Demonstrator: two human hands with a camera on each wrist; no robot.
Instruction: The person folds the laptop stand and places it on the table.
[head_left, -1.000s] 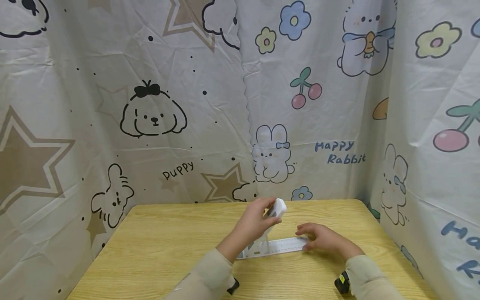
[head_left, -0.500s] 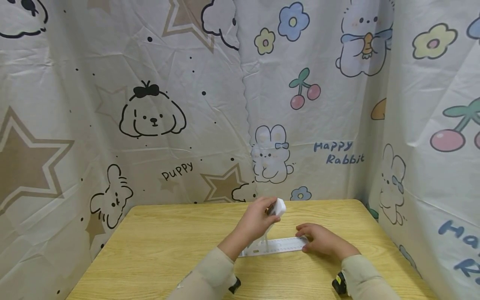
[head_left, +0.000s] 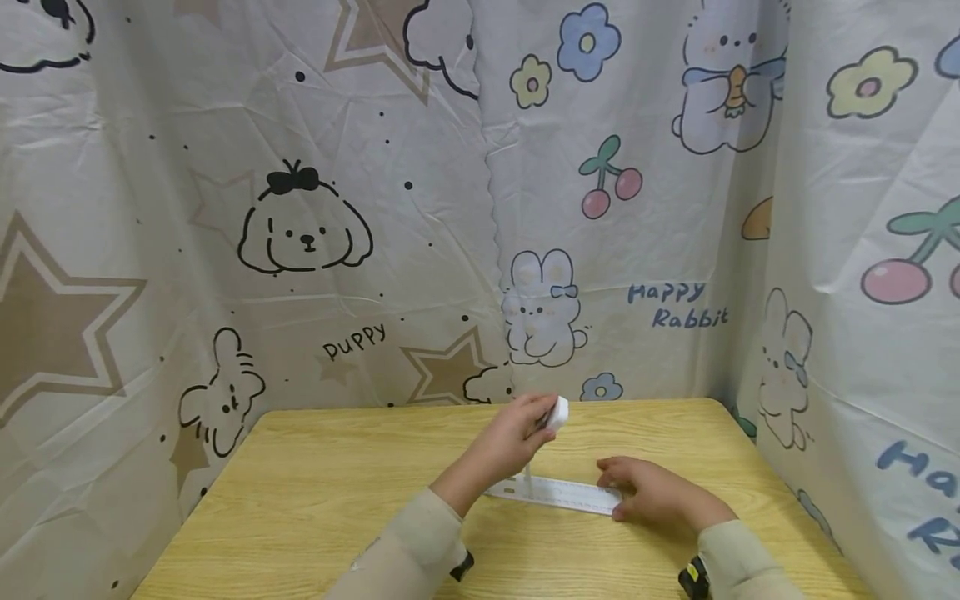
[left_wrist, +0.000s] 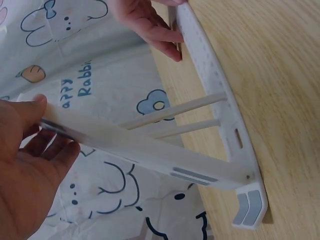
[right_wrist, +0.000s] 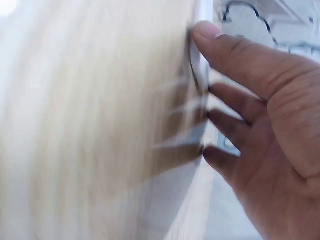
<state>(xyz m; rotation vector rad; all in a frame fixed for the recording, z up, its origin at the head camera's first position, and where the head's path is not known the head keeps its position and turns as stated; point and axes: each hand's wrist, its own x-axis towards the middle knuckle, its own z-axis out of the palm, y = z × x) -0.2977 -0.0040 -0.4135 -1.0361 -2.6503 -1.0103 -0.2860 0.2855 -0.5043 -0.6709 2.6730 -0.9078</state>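
Observation:
A white plastic folding stand has a long flat base bar lying on the table and a hinged arm raised at a slant above it. Two thin struts link arm and base. Grey pads mark the arm and the hinge end. At the arm's upper end, my left hand pinches it between thumb and fingers. My right hand holds the base's far right end, thumb on the near edge and fingers behind, as the right wrist view partly shows with blur.
The wooden table runs up to a patterned cloth hung behind and along the sides. A black wrist device is strapped under the right sleeve, another under the left.
The base bar's right end has swung toward me, so the stand sits turned on the table. My right hand moved nearer with it; my left hand kept its grip and shifted slightly left.

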